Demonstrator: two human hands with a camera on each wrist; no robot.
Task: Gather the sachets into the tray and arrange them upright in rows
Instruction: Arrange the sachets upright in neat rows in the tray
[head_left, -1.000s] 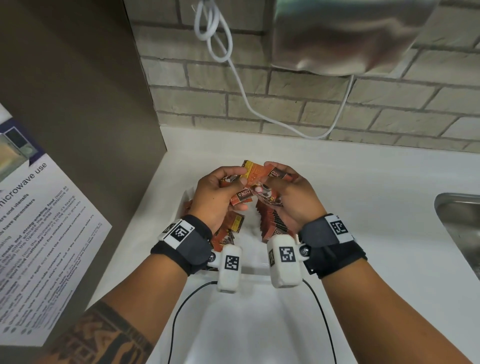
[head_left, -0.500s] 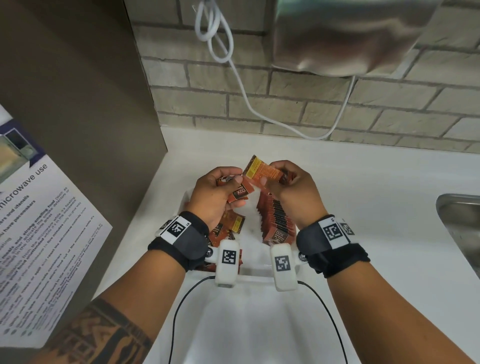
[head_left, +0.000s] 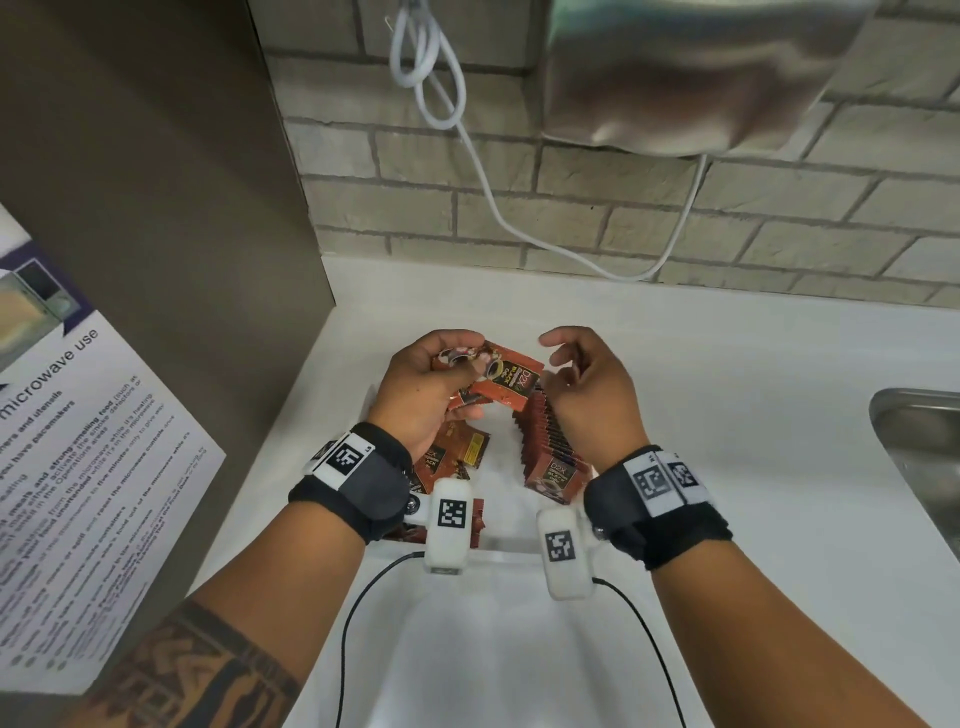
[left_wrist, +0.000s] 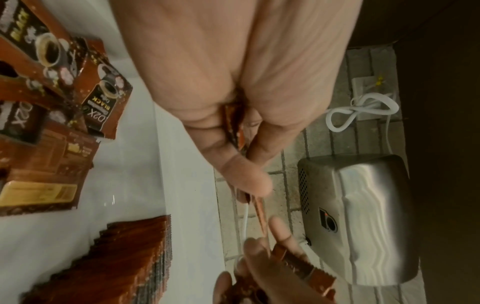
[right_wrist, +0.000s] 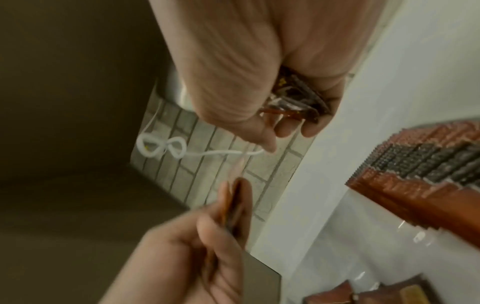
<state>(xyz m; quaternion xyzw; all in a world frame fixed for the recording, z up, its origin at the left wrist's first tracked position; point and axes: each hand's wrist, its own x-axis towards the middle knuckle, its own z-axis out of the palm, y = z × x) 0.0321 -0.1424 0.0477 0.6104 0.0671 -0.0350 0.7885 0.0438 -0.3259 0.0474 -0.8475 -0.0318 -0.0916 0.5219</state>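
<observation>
Brown-orange coffee sachets (head_left: 506, 379) sit fanned in my left hand (head_left: 441, 374), gripped between thumb and fingers above the white tray (head_left: 498, 545). My right hand (head_left: 576, 379) hovers just right of them; in the right wrist view its curled fingers hold a few sachets (right_wrist: 293, 100) against the palm, while thumb and forefinger stand apart. A row of upright sachets (head_left: 550, 441) fills the tray's right side, also seen as the row (left_wrist: 124, 257). Loose sachets (head_left: 457, 452) lie flat on the tray's left side under my left wrist.
The tray stands on a white counter (head_left: 727, 415) against a brick wall. A brown panel with a microwave notice (head_left: 78, 467) rises at the left. A steel sink (head_left: 924, 467) is at the right edge. A steel dryer (head_left: 701, 78) and its white cord (head_left: 467, 145) hang above.
The hands, joined on one bundle a second ago, have parted. The right thumb and forefinger let go of the sachet they pinched; it now lies face up in the left hand.
</observation>
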